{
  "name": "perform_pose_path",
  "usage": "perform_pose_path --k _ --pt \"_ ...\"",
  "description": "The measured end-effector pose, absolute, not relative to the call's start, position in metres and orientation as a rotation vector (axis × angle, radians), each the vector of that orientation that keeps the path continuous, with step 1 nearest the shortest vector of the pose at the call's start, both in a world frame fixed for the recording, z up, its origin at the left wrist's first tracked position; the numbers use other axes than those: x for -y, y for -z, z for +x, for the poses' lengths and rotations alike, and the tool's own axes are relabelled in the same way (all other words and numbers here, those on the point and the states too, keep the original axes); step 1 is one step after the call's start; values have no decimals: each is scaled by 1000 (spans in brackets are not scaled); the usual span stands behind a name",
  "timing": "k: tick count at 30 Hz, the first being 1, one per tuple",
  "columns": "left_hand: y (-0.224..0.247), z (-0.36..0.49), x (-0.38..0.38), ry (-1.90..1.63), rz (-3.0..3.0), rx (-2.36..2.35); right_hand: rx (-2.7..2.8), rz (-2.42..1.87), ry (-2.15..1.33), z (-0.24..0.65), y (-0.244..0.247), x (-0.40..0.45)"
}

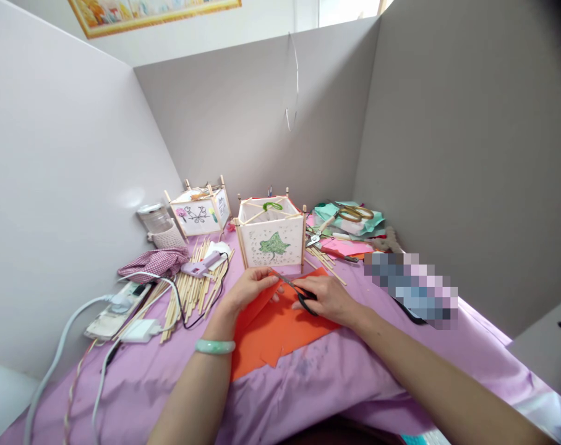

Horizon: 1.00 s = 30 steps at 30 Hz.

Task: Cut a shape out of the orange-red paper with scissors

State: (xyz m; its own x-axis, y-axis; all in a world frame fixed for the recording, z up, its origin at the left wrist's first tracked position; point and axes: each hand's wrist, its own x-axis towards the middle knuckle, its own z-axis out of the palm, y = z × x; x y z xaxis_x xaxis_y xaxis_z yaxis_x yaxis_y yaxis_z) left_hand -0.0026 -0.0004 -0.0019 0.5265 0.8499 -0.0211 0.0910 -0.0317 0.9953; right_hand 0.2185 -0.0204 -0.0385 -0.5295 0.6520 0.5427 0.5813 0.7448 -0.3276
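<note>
My left hand (pixel 253 288), with a pale green bangle (pixel 215 347) on the wrist, pinches the raised edge of an orange paper sheet (pixel 284 343). In my right hand (pixel 324 298) are black-handled scissors (pixel 286 279), their blades at the upper edge of the sheet near my left fingertips. The sheet lies on the purple cloth, and a notch shows in its near edge. Just beyond my hands stands a box-shaped lantern (pixel 271 244) of wooden sticks and white panels, with a green leaf drawn on the front.
Left are wooden sticks (pixel 187 296), a glue gun (pixel 201 266), a checked cloth (pixel 154 262), a glass jar (pixel 153 216) and white cables (pixel 64 334). A second lantern (pixel 199 213) stands behind. Right are red-handled pliers (pixel 333 252), gold-handled scissors (pixel 354 213) and a blurred-out object (pixel 410 287). Grey panels (pixel 256 111) enclose the table.
</note>
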Motion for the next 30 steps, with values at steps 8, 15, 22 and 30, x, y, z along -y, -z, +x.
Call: perform_pose_path --k 8,15,22,30 --pt "3 -3 -1 -749 1509 -838 2286 -918 -126 219 40 19" --pt "2 -3 0 -720 1491 -854 2283 -925 -129 218 39 21" --pt "4 -1 0 -679 1540 -826 2274 -915 -160 216 40 21" --pt "5 -2 -1 -681 1538 -823 2269 -873 -177 216 43 19"
